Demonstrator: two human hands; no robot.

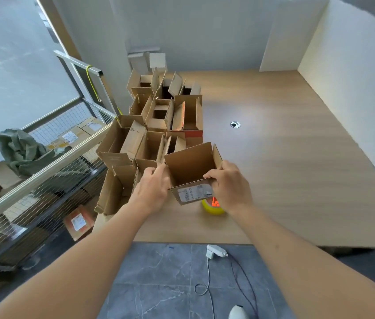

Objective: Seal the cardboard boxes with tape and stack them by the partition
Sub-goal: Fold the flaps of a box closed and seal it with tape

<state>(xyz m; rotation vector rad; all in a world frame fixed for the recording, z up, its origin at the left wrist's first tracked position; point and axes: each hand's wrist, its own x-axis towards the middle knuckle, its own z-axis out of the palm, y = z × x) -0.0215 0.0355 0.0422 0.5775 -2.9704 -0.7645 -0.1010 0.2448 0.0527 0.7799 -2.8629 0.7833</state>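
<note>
- Box (191,171) in hand, its top flaps standing up and unsealed, held just above the desk (296,157) near its front edge; a white label shows on the near side.
- Left hand (153,189) grips the box's left side, fingers curled over a flap; right hand (230,185) grasps the near right corner, fingers hooked over the rim.
- Tape roll (211,207), yellow, lies on the desk just under and behind the box, partly hidden by the right hand.
- More open boxes (159,116) crowd the desk's left side, from the held box back toward the far wall.
- White partition (354,77) runs along the desk's right side; nothing is stacked against it yet.
- Step, as I judge it: taking one box from the group to close it. Next calls for folding the flaps flat, then freeing one hand to reach the tape.
</note>
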